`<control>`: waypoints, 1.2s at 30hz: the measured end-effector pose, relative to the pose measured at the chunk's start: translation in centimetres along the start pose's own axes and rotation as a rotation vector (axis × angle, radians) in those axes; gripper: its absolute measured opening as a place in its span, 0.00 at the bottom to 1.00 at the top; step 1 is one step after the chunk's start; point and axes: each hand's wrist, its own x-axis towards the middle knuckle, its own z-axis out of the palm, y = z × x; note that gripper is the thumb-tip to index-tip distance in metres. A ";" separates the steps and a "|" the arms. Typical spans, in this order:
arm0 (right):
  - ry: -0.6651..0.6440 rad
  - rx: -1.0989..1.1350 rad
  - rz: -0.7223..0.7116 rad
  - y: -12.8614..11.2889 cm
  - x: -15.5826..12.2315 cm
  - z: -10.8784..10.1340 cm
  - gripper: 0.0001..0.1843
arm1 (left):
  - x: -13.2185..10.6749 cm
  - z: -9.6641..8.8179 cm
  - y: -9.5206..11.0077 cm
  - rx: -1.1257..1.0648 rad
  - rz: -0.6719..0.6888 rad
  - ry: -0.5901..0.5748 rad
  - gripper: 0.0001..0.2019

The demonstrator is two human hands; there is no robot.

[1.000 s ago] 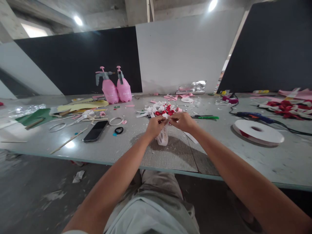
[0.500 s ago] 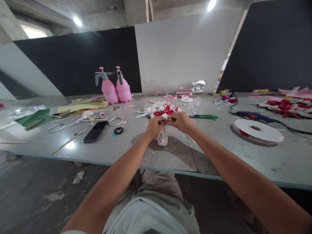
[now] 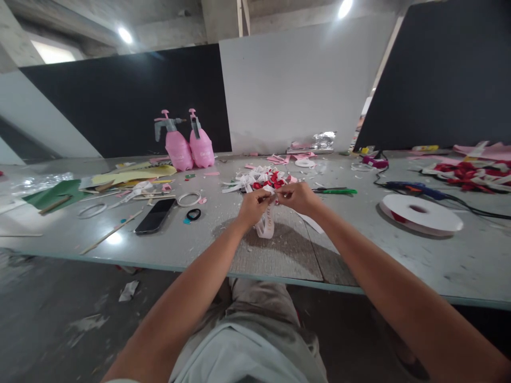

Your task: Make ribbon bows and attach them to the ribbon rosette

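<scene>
My left hand (image 3: pixel 252 206) and my right hand (image 3: pixel 297 197) meet above the table's middle, fingertips pinched together on a white printed ribbon (image 3: pixel 266 223). The ribbon hangs down from the pinch in a loop that reaches the tabletop. Just behind my hands lies a heap of red and white ribbon pieces (image 3: pixel 261 178). Both forearms stretch out from the bottom of the view over the table's front edge.
A grey table (image 3: pixel 191 250) carries a black phone (image 3: pixel 155 215), a black ring (image 3: pixel 194 214), white rings, sticks, green and yellow sheets at left, two pink spray bottles (image 3: pixel 189 146), a green pen (image 3: pixel 335 191), a white ribbon spool (image 3: pixel 421 214), a glue gun and red-white bows at right.
</scene>
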 end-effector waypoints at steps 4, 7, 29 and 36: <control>0.008 -0.033 0.073 -0.8 0.1 0.3 0.09 | 0.0 0.1 -0.3 -0.010 0.020 -0.013 0.13; 0.042 -0.048 0.140 -1.3 0.1 0.6 0.10 | 0.0 0.1 -0.3 0.018 0.035 0.004 0.11; 0.097 -0.087 0.000 -1.0 -0.1 -0.1 0.09 | 0.2 -0.4 0.1 0.042 0.051 0.088 0.14; 0.033 -0.217 -0.016 -1.6 0.1 0.0 0.07 | 0.1 -0.3 -0.4 0.174 0.110 0.055 0.12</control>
